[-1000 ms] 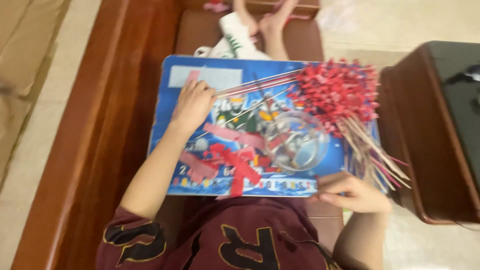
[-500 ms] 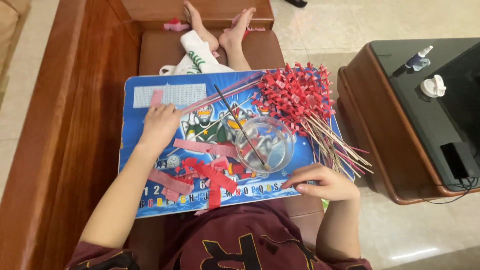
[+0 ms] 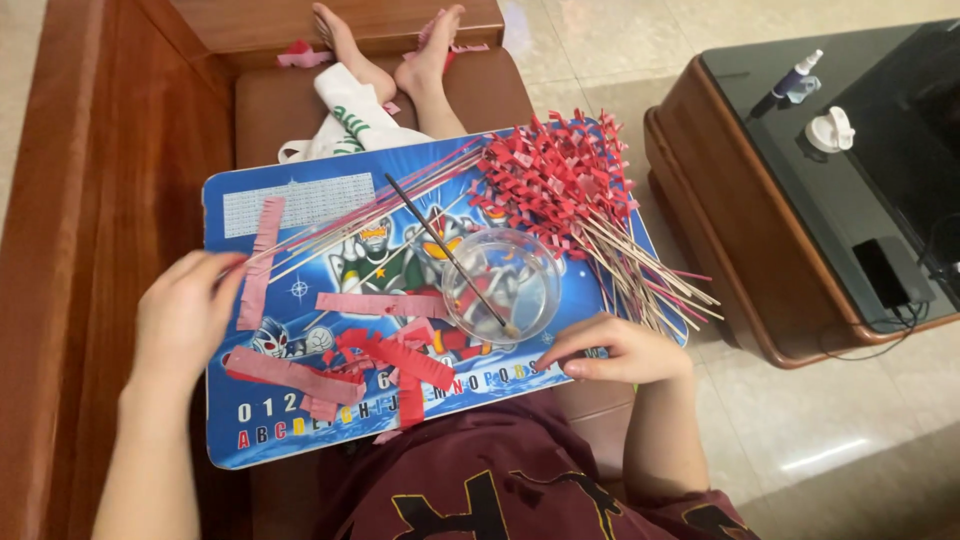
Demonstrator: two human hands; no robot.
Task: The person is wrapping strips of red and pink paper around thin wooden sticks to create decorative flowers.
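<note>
Since the earlier frame, left hand [image 3: 185, 312] has slid off the board's middle to its left edge, fingers loosely curled, fingertips touching a pink paper strip [image 3: 258, 265] lying flat there. Right hand [image 3: 612, 350] rests at the near edge of the blue lap board [image 3: 300, 440], fingers bent, gripping nothing that I can tell. Risk noted: the clear bowl [image 3: 502, 285], brush [image 3: 440, 245] leaning in it, sits just beside that hand; a nudge could tip it onto the red-tipped sticks [image 3: 570, 190]. Strip appears thin, fringed, limp.

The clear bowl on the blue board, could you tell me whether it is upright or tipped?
Upright: the clear bowl shows its round rim, with a brush leaning inside.
</note>
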